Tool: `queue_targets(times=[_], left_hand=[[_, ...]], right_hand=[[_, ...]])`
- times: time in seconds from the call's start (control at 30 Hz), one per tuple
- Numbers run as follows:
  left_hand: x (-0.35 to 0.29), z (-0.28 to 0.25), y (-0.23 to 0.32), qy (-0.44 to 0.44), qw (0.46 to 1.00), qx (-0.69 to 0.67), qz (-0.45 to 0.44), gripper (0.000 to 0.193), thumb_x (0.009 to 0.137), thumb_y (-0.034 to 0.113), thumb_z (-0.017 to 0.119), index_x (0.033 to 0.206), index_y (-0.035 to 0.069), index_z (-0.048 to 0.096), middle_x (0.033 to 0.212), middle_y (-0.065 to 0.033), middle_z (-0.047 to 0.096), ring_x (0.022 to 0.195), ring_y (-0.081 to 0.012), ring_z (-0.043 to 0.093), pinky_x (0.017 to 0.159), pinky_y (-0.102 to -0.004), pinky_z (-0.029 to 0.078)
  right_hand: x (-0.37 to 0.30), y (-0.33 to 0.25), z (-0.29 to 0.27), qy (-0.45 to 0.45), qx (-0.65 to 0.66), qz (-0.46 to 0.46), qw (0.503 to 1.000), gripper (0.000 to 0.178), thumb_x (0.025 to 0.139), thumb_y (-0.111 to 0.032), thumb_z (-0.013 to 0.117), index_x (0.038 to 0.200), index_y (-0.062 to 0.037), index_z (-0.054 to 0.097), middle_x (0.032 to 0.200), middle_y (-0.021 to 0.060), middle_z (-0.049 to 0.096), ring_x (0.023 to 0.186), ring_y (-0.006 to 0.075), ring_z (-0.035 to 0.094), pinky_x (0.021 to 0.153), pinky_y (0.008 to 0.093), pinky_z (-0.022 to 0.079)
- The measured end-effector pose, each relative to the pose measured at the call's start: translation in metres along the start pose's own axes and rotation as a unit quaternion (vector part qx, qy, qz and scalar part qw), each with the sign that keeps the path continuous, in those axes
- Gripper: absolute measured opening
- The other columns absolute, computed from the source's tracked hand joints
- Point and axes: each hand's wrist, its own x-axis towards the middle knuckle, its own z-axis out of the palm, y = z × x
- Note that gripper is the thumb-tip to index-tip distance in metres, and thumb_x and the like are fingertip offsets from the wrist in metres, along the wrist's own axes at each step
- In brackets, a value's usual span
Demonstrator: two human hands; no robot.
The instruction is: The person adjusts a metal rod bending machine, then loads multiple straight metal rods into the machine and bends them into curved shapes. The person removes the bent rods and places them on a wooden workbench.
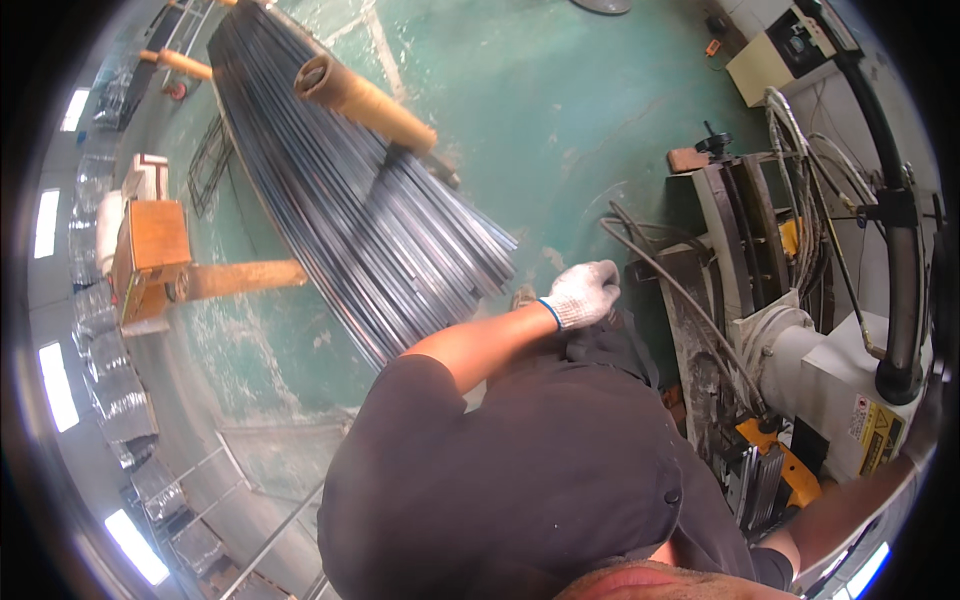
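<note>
Stretched with right hand (928, 420) beside white machine (835, 400) at far right, too blurred to tell if gripping. Poised near bent hose (698, 320) with left hand (580, 297) curled at the fingers, hold unclear; could snag if swung rightward unwatched.

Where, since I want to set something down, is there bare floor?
Bare green floor lies between the metal strips and the machine, beyond the gloved left hand. Another patch lies left of the strips, nearer than the orange box. The machine's side is crowded with hoses.
</note>
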Motion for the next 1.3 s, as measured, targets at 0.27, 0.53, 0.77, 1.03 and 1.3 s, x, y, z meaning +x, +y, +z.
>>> queue_targets(times=[0.27, 0.53, 0.77, 1.03, 1.3], left_hand=[[-0.108, -0.052, -0.118, 0.136, 0.987, -0.034, -0.075, 0.024, 0.102, 0.022, 0.065, 0.11, 0.001, 0.072, 0.102, -0.0234, 0.076, 0.1, -0.0435, 0.074, 0.092, -0.0497, 0.059], [-0.245, -0.046, -0.195, 0.429, 0.833, -0.245, -0.248, 0.02, 0.102, 0.019, 0.067, 0.103, 0.0, 0.073, 0.082, -0.008, 0.07, 0.069, -0.0161, 0.066, 0.068, -0.0364, 0.056], [-0.27, 0.035, -0.304, 0.284, 0.918, -0.027, -0.274, 0.031, 0.1, 0.028, 0.067, 0.108, -0.001, 0.076, 0.1, -0.025, 0.08, 0.096, -0.0397, 0.079, 0.088, -0.0476, 0.061], [-0.253, -0.023, -0.288, 0.397, 0.838, -0.12, -0.356, 0.033, 0.098, 0.027, 0.073, 0.118, 0.001, 0.074, 0.118, -0.0247, 0.08, 0.117, -0.0404, 0.076, 0.106, -0.0495, 0.057], [-0.291, -0.244, -0.219, 0.622, 0.736, 0.073, -0.259, 0.025, 0.105, 0.017, 0.068, 0.124, 0.0, 0.072, 0.118, -0.0295, 0.077, 0.111, -0.0474, 0.075, 0.101, -0.0526, 0.059]], right_hand=[[-0.076, -0.187, 0.247, -0.33, 0.183, -0.097, 0.921, 0.024, 0.106, -0.011, 0.078, 0.129, -0.0015, 0.078, 0.118, 0.0051, 0.082, 0.103, 0.0117, 0.073, 0.093, 0.0272, 0.059], [-0.24, -0.333, 0.411, -0.569, 0.159, -0.189, 0.784, 0.045, 0.097, -0.029, 0.085, 0.135, -0.0073, 0.076, 0.114, 0.0187, 0.084, 0.106, 0.0341, 0.081, 0.095, 0.0428, 0.063], [-0.251, -0.368, 0.389, -0.519, 0.198, -0.269, 0.787, 0.04, 0.096, -0.03, 0.084, 0.126, -0.0056, 0.079, 0.109, 0.0196, 0.083, 0.102, 0.0348, 0.081, 0.092, 0.0441, 0.063], [-0.265, -0.345, 0.422, -0.589, 0.151, -0.237, 0.758, 0.043, 0.093, -0.031, 0.084, 0.128, -0.0055, 0.079, 0.11, 0.0167, 0.084, 0.106, 0.0352, 0.081, 0.097, 0.0455, 0.062], [-0.211, -0.402, 0.455, -0.518, 0.257, -0.299, 0.759, 0.038, 0.092, -0.027, 0.083, 0.124, -0.0057, 0.081, 0.108, 0.0182, 0.084, 0.103, 0.0356, 0.081, 0.096, 0.0455, 0.063]])
